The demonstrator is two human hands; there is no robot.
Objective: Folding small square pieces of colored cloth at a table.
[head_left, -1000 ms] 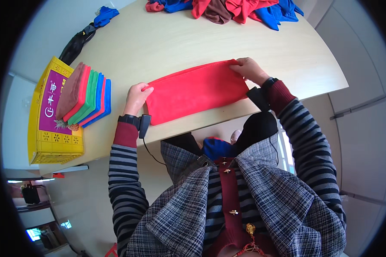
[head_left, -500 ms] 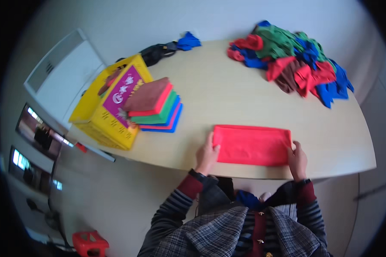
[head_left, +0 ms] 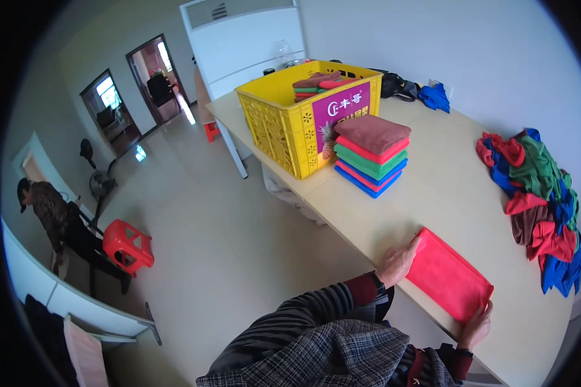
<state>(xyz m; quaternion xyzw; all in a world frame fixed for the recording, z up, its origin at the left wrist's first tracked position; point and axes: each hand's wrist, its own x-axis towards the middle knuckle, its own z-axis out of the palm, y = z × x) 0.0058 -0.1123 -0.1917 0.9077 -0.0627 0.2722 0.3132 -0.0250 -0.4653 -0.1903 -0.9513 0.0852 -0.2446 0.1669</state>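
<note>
A folded red towel [head_left: 450, 274] lies flat at the table's near edge, one end in each of my hands. My left hand [head_left: 397, 263] is closed on its left end. At the opposite end, my right hand [head_left: 476, 326] grips a corner; some fingers of both hands are hidden. Farther left on the table [head_left: 445, 174] stands a neat stack of folded towels [head_left: 373, 151], brown on top with red, green and blue layers below. Crumpled red, green, blue and brown towels [head_left: 539, 200] are heaped on the right.
A yellow plastic crate [head_left: 274, 129] with folded towels [head_left: 319, 84] inside stands beside the stack. Behind it are a black bag [head_left: 399, 87] and a blue cloth [head_left: 434, 98]. On the floor at left are a red stool [head_left: 128, 246] and another person [head_left: 61, 222], bending over.
My view has swung to the left, bringing the floor, doorways and another person into sight. Both hands still hold the red towel at its ends.
</note>
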